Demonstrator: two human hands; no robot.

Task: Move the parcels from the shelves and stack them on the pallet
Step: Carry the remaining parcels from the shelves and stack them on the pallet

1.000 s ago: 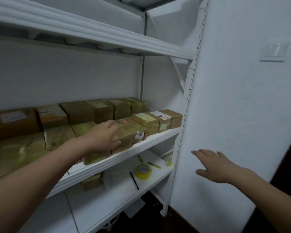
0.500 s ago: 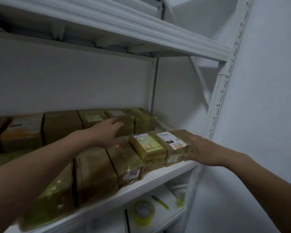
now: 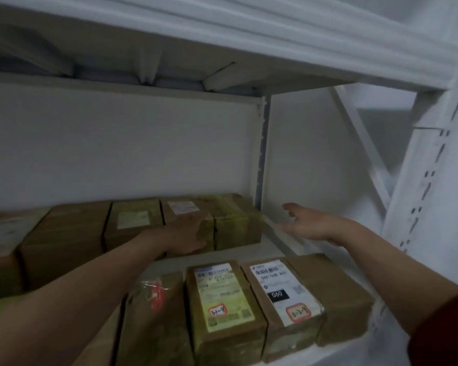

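My left hand (image 3: 188,233) lies on the white-labelled parcel (image 3: 181,207) that touches the left side of the yellow-taped parcel (image 3: 236,220) in the back row on the shelf (image 3: 249,252). It covers that parcel's front right corner, but through the blur I cannot tell whether my fingers grip it or merely rest there. My right hand (image 3: 310,225) hangs in the air just right of the yellow-taped parcel, fingers spread and loose, touching nothing, while in front of the yellow-taped parcel, nearer me, a green-labelled parcel (image 3: 222,299) and a parcel marked 060 (image 3: 283,291) stand side by side.
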